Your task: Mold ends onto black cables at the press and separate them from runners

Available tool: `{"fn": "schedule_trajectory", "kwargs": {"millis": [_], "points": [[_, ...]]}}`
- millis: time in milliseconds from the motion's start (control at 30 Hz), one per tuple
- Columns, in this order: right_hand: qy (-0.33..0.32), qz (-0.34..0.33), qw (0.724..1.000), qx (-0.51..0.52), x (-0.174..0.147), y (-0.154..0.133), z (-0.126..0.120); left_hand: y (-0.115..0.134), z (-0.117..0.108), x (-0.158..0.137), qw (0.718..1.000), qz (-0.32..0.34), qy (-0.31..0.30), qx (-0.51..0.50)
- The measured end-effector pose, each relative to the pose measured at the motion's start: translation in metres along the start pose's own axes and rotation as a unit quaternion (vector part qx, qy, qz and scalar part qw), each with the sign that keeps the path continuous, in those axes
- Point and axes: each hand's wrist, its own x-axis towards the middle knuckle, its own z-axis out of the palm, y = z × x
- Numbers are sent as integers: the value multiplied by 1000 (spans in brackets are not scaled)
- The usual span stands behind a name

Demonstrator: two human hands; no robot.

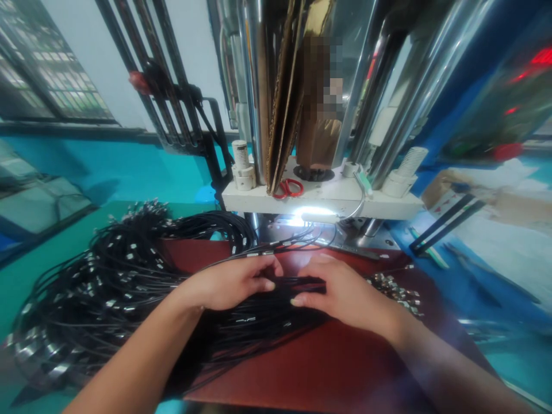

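Note:
A thick bundle of thin black cables (263,322) runs across a dark red board in front of me. My left hand (237,282) curls over the top of the bundle, fingers and thumb bent round some of the cables. Close by on the right, my right hand (340,290) grips the same bundle, thumb on the near side. Beyond it, the cable ends with small metal terminals (399,293) fan out. A few separate cables (293,244) stretch over the board to the lit gap of a press, behind my hands.
The press's white plate (323,201) spans the back, with red-handled scissors (288,188) and cardboard (284,109) on it. A large heap of black cables (116,276) covers the left. Tools (470,273) lie on a blue surface at right.

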Motion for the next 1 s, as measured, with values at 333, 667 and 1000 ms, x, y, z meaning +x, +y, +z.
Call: {"fn": "schedule_trajectory", "kwargs": {"millis": [333,667,1000], "points": [[4,-3,1000,-1,-1,-3,-1,-1,1,2,998,35,-1,-49],[-13,-19,1000,15,-2,-4,-4,-1,1,3,988,42,-34,-147],[8,-22,1000,17,1,-3,-1,1,3,6,985,37,-53,-161]]}}
